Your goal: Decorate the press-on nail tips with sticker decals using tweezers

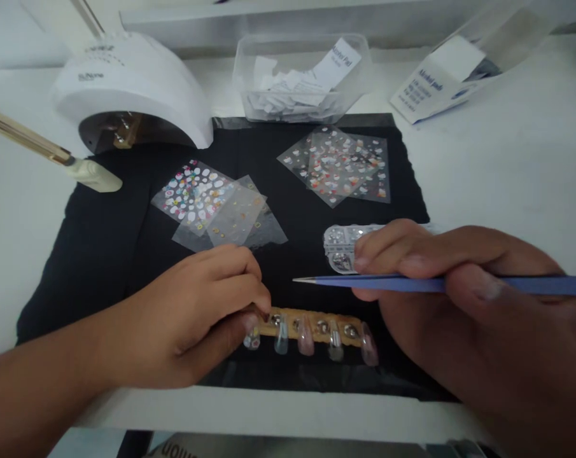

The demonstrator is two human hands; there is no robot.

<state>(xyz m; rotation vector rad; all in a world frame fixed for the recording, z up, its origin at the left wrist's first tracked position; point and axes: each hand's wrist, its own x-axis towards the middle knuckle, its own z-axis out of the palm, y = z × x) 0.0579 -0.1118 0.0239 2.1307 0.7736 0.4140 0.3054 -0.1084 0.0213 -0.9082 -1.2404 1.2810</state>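
Observation:
My left hand is closed, pinching the left end of a tan wooden strip that carries several clear and pink false nails. My right hand grips blue tweezers whose metal tip points left, just above the strip. A small clear box of rhinestones lies behind my right fingers, partly hidden. All rest on a black mat.
Two piles of nail sticker sheets lie on the mat. A white nail lamp stands at back left, a clear tub of alcohol pads behind, a pad box at right. A gold-handled tool enters from left.

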